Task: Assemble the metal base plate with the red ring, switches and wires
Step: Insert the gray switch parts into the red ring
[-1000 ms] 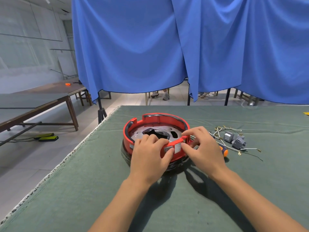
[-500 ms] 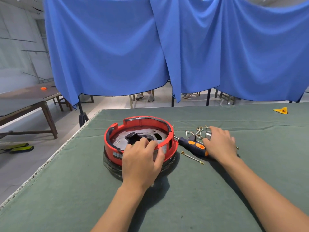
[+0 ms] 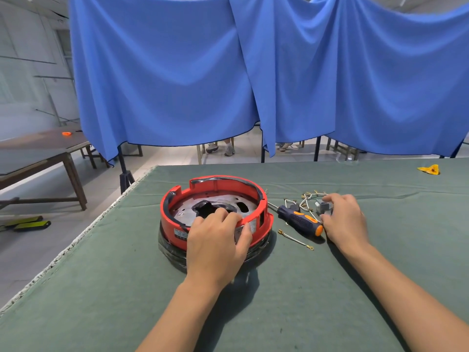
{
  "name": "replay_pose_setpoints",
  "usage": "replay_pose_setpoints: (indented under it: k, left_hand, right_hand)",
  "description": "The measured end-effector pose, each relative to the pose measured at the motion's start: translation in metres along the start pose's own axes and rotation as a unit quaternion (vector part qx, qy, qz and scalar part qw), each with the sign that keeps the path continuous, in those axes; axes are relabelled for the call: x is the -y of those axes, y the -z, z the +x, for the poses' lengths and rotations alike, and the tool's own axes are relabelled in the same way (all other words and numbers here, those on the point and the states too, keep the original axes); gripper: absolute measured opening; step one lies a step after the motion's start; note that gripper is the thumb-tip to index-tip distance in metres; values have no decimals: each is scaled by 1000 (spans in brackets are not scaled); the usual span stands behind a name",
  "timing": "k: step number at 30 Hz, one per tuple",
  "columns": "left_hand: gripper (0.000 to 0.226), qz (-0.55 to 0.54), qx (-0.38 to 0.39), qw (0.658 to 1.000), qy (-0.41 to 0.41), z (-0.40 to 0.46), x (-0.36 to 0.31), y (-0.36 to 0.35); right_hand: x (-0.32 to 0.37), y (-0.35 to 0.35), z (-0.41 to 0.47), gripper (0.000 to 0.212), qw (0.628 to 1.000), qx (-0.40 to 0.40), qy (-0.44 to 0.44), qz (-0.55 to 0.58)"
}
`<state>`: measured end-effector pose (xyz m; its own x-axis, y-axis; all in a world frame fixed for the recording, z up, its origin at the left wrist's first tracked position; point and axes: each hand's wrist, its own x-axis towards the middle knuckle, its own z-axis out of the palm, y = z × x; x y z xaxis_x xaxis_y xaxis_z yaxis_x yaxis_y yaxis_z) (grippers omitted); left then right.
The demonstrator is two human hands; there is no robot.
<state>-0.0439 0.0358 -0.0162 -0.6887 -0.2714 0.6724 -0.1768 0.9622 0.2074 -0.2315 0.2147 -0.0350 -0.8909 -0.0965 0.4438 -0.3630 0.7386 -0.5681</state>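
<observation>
Red ring (image 3: 215, 199) with metal base plate (image 3: 223, 203) inside sits mid-worktop (image 3: 101, 288). Left hand (image 3: 218, 246) grips ring's near rim, fingers curled over edge. Right hand (image 3: 342, 219) well right of ring, fingers curled round grey switch (image 3: 324, 207) among loose wires (image 3: 308, 199). Screwdriver (image 3: 299, 221) lies between ring and right hand.

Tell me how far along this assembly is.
Done: the red ring sits around the metal plate. In hand: the left hand steadies the ring while the right hand pinches a grey switch. Left: fitting switches and wires.
</observation>
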Motion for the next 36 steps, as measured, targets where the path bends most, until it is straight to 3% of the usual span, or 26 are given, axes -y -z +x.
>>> replay_pose_setpoints:
  k: [6,12,16,20,27,30,36]
  left_hand:
    - [27,-15,-2,1000,6,0,0,2]
    - [35,-43,16,998,52,1,11,10]
    - [50,-59,24,997,41,-1,19,15]
    - [38,-125,7,992,21,-1,18,19]
    - [36,-257,17,966,20,-1,17,23]
    - [33,-265,19,964,25,-2,19,23]
    - [26,-306,37,951,34,-1,22,22]
  right_hand:
    - [26,9,-12,18,980,-45,102,168]
    - [72,4,-48,23,940,-12,196,280]
    - [93,0,-68,29,912,34,211,351]
    - [105,-1,-83,31,887,50,213,407]
    - [118,1,-96,27,864,80,208,451]
    - [118,3,-97,24,873,93,208,432]
    - [121,11,-95,39,894,117,222,372]
